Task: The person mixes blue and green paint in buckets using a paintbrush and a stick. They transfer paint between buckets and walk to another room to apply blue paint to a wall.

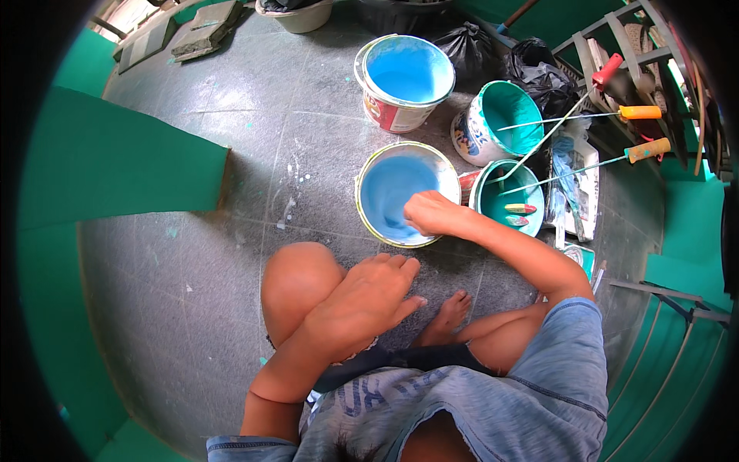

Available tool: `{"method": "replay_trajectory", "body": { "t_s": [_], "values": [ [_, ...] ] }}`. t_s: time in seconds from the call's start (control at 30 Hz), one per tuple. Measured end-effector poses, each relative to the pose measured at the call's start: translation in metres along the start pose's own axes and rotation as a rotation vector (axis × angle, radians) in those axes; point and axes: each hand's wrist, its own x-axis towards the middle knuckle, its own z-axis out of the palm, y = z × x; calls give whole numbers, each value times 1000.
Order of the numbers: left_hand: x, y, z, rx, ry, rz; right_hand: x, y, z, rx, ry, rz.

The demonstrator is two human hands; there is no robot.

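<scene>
My right hand (431, 212) is closed and lowered into a white bucket (358, 189) of light blue liquid, its fingertips low inside the rim; what it grips, if anything, is hidden. My left hand (366, 292) hangs over my bent left knee (296, 273), fingers loosely apart, holding nothing. Behind the near bucket stands another bucket (381, 112) with blue inside. To the right are a white bucket (477, 146) lined with green and a green-stained bucket (481, 204), with long-handled tools such as an orange-handled one (639, 112) and a red-handled one (608, 71) leaning in them.
A green pillar (138, 154) juts from the left. Stone slabs (196, 42), a basin (296, 19) and black bags (469, 58) lie at the back. A paint-stained tray (585, 215) is beside the right buckets, a metal rack (697, 314) at lower right, on the grey tiled floor (177, 285).
</scene>
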Motion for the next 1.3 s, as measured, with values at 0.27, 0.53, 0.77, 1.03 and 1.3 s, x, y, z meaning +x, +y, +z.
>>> {"method": "replay_trajectory", "body": {
  "t_s": [0.27,0.53,0.77,1.03,1.3],
  "values": [
    [0,4,-2,-7,19,-7,15,28,-8,-484,501,40],
    [2,1,0,30,-2,-23,12,2,-12,-11,75,-68],
    [6,4,-1,36,-26,-23,33,16,-12,-249,506,-181],
    [1,2,1,24,20,-12,10,11,-24,-397,128,87],
    [4,-1,2,41,-7,-8,30,11,-7,82,289,-44]
  ]
}}
